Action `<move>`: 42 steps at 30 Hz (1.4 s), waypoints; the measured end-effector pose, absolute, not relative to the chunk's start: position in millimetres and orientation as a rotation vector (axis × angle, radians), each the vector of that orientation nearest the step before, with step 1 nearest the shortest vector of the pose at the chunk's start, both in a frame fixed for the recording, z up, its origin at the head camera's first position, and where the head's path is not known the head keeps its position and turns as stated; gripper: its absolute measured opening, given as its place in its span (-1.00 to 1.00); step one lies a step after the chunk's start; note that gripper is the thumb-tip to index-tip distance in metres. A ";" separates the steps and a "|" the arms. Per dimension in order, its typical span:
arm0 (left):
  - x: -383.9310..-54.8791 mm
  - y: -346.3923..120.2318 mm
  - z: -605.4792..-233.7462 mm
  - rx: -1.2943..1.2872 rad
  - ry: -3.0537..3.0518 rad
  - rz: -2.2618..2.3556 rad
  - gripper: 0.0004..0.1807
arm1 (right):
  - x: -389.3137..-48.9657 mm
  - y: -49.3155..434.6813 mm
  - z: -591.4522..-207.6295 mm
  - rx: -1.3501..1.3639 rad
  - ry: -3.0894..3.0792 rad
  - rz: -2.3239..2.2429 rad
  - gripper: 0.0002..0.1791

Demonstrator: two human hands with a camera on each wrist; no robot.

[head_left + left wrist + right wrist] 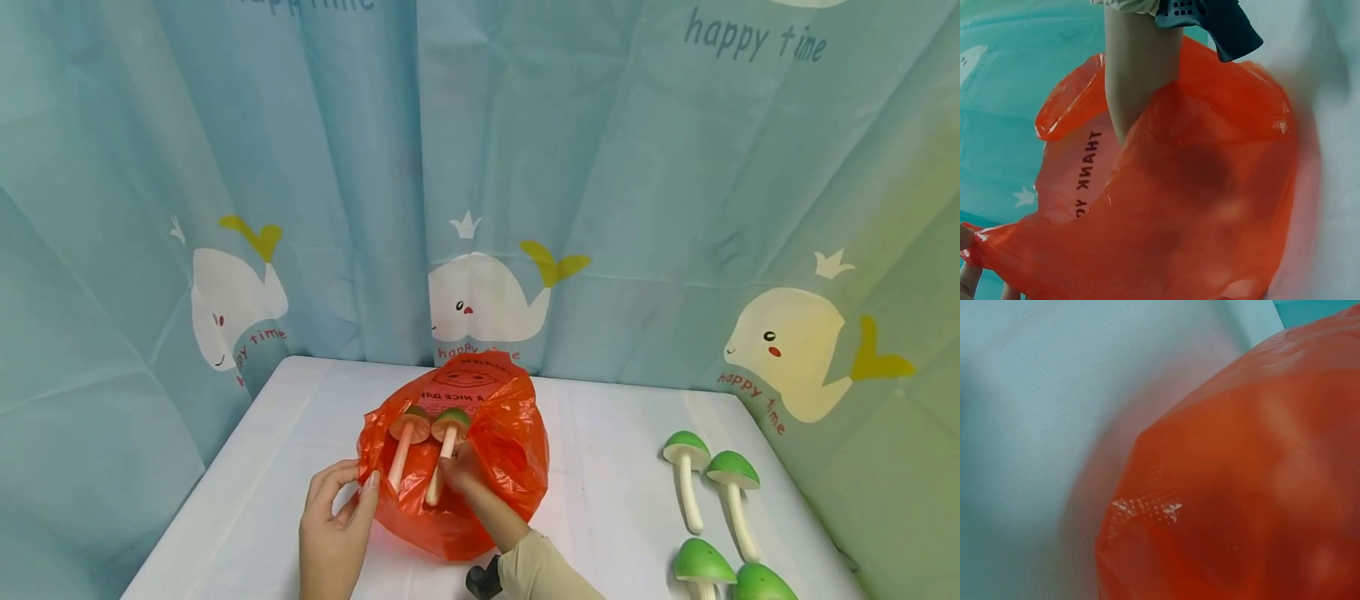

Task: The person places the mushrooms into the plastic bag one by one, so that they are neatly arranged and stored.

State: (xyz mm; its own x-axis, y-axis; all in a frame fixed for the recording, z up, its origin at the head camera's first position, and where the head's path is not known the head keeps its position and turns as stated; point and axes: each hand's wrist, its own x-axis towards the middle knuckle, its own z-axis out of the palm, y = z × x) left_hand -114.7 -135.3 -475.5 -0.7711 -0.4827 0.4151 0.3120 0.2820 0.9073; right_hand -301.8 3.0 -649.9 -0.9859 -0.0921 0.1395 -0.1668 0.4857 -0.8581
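Note:
A red plastic bag lies on the white table with its mouth toward me. Two toy mushrooms show inside it: the left mushroom rests by itself, and the right mushroom has its stem held by my right hand, which reaches into the bag. At the bag's left rim, my left hand pinches the plastic between thumb and fingers. In the left wrist view the right forearm goes into the bag, and red plastic hides the hand. The right wrist view shows mostly the bag's side.
On the right of the white table lie several green-capped mushrooms, among them an upper one and one near the front edge. A blue curtain with whale prints hangs behind the table and along its sides.

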 end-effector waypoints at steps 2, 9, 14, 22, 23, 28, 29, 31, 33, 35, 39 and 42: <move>-114.1 -135.1 -474.6 0.136 -1.877 -1.571 -0.82 | -300.3 3.2 -646.4 0.213 -2.664 1.522 -0.77; -115.6 -136.9 -478.4 0.139 -1.898 -1.546 -0.82 | -302.7 -1.0 -646.7 0.161 -2.734 1.367 -0.84; -130.0 -149.9 -518.0 0.064 -1.882 -1.523 -0.80 | -330.2 0.2 -699.9 0.158 -2.762 1.466 -0.89; -111.7 -133.4 -467.7 0.171 -1.894 -1.549 -0.81 | -346.1 1.5 -736.5 0.211 -2.706 1.623 -0.89; -109.3 -132.0 -462.1 0.178 -1.892 -1.570 -0.81 | -340.5 1.6 -726.2 0.228 -2.707 1.605 -0.89; -115.7 -136.6 -480.1 0.138 -1.866 -1.577 -0.82 | -312.9 4.4 -677.5 0.350 -2.680 1.541 -0.82; -119.1 -138.9 -488.4 0.114 -1.854 -1.573 -0.82 | -310.7 4.8 -673.9 0.356 -2.664 1.541 -0.83; -121.0 -140.3 -492.3 0.128 -1.873 -1.558 -0.81 | -306.7 5.1 -665.3 0.299 -2.725 1.503 -0.72; -122.1 -141.2 -494.2 0.139 -1.893 -1.545 -0.80 | -308.1 4.5 -668.6 0.312 -2.684 1.479 -0.68; -121.9 -141.3 -494.0 0.126 -1.887 -1.551 -0.81 | -302.4 5.4 -659.8 0.377 -2.625 1.466 -0.70; -121.1 -141.1 -491.6 0.138 -1.881 -1.571 -0.81 | -264.6 3.3 -582.3 0.408 -2.580 1.394 -0.71; -130.5 -147.9 -515.4 0.136 -1.916 -1.480 -0.79 | -227.1 -2.3 -506.2 0.206 -2.710 1.346 -0.55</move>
